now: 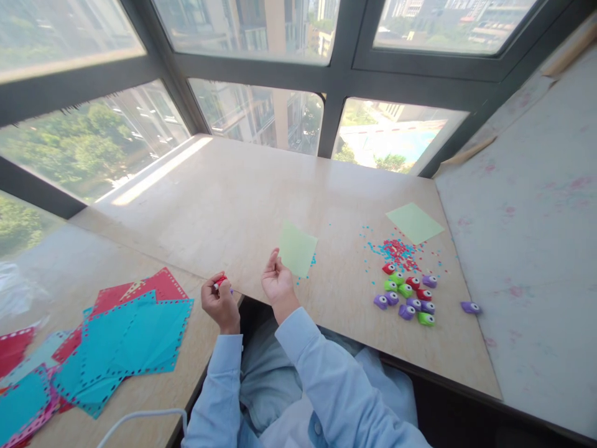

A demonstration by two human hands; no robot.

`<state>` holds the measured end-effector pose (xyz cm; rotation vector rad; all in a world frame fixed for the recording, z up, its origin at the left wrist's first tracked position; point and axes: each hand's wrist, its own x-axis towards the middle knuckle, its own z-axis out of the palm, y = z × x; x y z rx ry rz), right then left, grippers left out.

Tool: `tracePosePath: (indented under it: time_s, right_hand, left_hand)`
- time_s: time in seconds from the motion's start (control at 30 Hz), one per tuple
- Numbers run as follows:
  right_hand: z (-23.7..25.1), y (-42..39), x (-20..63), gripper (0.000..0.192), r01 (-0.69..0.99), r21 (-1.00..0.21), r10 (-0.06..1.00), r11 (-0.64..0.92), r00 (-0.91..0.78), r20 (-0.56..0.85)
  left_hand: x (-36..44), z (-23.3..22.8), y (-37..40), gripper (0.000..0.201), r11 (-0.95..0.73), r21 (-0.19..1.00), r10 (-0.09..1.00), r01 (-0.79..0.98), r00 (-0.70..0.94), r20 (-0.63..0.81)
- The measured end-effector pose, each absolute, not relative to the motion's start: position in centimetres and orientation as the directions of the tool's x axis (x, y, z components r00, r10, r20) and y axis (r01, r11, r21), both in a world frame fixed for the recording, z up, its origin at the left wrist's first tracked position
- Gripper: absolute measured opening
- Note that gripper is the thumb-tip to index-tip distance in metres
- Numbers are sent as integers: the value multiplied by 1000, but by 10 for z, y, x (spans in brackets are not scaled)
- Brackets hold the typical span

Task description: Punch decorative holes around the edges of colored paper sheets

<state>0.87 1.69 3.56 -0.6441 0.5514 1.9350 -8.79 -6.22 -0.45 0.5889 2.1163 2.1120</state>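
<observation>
Near the table's front edge, my left hand point(221, 302) is closed around a small red craft punch point(221, 282), mostly hidden by the fingers. A bit of purple shows beside that hand; I cannot make out what it is. To its right, my right hand point(280, 284) pinches the left edge of a pale green paper sheet point(298, 248). The sheet is tilted a little over the tabletop, with some blue confetti at its right edge. The punch and the paper are apart.
Several red, green and purple craft punches point(407, 292) stand at the right, below red and blue confetti point(399, 254) and another green sheet point(415, 223). One purple punch point(471, 307) lies by the wall. Punched blue sheets point(135, 336) and red sheets point(170, 283) overlap at the left, near a white cable point(140, 413).
</observation>
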Motion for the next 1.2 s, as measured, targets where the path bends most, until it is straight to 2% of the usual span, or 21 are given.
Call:
tracePosePath:
  time_s: [0.1,0.3,0.6,0.77,0.97,1.1,1.2]
  right_hand:
    - [38,8,25,28,-926,194,644,-325,-366,-672]
    - [44,19,72,29,-924,255,664,-286,-383,-642]
    - [59,54,166,34,-970,180,719,-160,-240,-653]
    - [77,39,154,27,-945,118,719,-306,-310,-622]
    - [90,-16,107,18,-868,66,636,-492,-410,-654]
    - [91,-49,75,16,-783,128,515,-609,-513,-687]
    - [91,-68,52,15,-735,177,470,-654,-579,-666]
  left_hand:
    - [-89,-6,-62,25,-30,977,338,211,-918,208]
    - [-90,-9,-62,27,28,972,350,235,-913,211]
    - [-92,-10,-59,29,69,958,342,279,-909,240]
    - [-90,-7,-59,30,83,955,353,284,-905,238]
    - [-90,-8,-59,29,102,947,365,305,-897,250]
    - [-88,-5,-60,28,99,945,362,313,-896,259]
    - [-87,-1,-63,26,107,936,376,336,-885,275]
